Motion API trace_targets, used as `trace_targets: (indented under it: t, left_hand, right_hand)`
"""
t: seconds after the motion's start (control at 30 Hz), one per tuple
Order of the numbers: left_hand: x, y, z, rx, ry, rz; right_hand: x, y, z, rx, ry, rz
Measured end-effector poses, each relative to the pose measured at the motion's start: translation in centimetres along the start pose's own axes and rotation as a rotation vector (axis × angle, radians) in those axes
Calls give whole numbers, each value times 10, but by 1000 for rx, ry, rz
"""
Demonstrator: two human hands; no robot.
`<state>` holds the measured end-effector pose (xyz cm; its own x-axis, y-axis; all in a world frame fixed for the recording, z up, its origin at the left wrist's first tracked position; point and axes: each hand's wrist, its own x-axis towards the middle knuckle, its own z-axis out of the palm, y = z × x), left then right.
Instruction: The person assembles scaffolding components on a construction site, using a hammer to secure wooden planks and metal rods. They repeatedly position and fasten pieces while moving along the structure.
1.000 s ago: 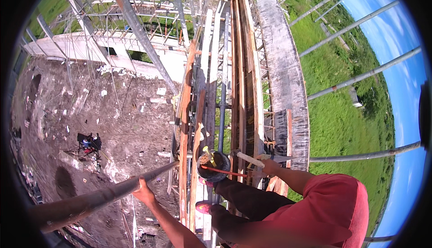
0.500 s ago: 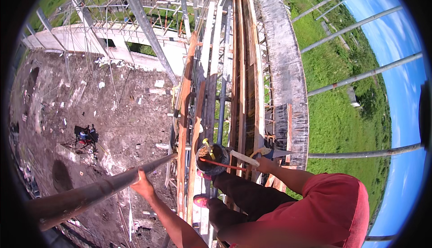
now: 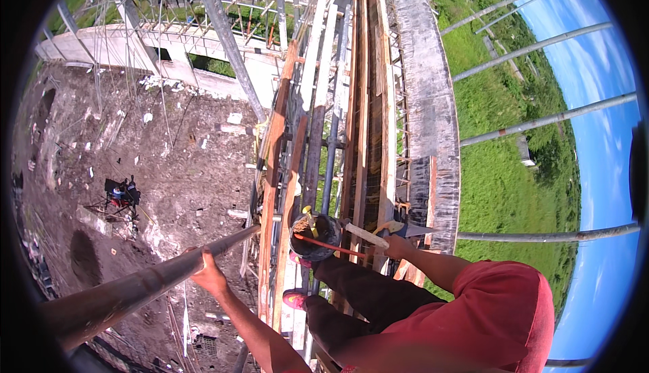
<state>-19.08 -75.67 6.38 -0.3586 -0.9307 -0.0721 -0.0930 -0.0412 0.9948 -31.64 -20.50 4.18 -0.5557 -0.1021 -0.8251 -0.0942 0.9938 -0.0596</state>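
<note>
My left hand (image 3: 209, 277) is wrapped round a thick, worn metal pipe (image 3: 152, 278) that slants from the lower left up toward the planks. My right hand (image 3: 399, 246) is closed beside a dark bucket (image 3: 327, 240) at my legs. A pale wooden handle (image 3: 366, 234) runs from the bucket to that hand. Just above the fingers is a handsaw (image 3: 418, 229), its yellowish handle against them and its grey blade pointing right. What exactly the right fingers grip is hidden. Inside the bucket are a yellow-handled tool (image 3: 308, 212) and a thin red-orange bar (image 3: 331, 245) that sticks out.
I stand high up on narrow boards (image 3: 297, 325) in pink shoes (image 3: 295, 298). Long planks (image 3: 274, 163) and timber formwork (image 3: 387, 136) stretch ahead. A concrete ledge (image 3: 427, 102) lies on the right, with scaffold pipes (image 3: 547, 117) beyond it. Far below on the left is bare ground (image 3: 182, 183).
The view has shifted slightly, and the bucket now appears a little farther left. Both hands keep their places, the left one still on the pipe.
</note>
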Motion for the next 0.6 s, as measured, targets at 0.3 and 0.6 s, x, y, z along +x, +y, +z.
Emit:
trace_targets:
  t: [0.3,0.6]
  left_hand:
    - [-2,2,1,-24,4,5]
    - [-3,-7,9,-103,99,46]
  right_hand:
    - [0,-3,-7,31,35,-49]
    - [9,-4,-7,0,62,-63]
